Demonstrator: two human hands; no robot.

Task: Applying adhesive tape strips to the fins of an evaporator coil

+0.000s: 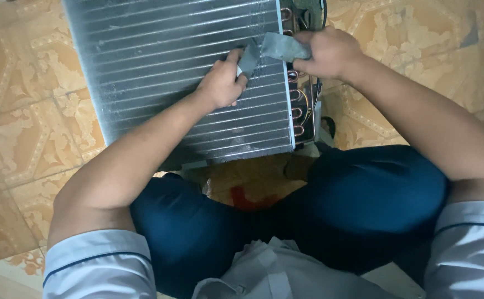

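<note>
Tan patterned floor tiles (26, 127), leaf motifs; lighting seemingly dim.

Ribbed metal coil (170, 61), matt grey tape (280, 47)

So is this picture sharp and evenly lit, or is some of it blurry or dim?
In the head view, the finned coil is fairly sharp and catches soft light along its ridges; the left hand and right hand, both gripping a grey strip of tape, look slightly soft; the lap area below is dim, and the tiled floor appears evenly lit without harsh glare.
</note>
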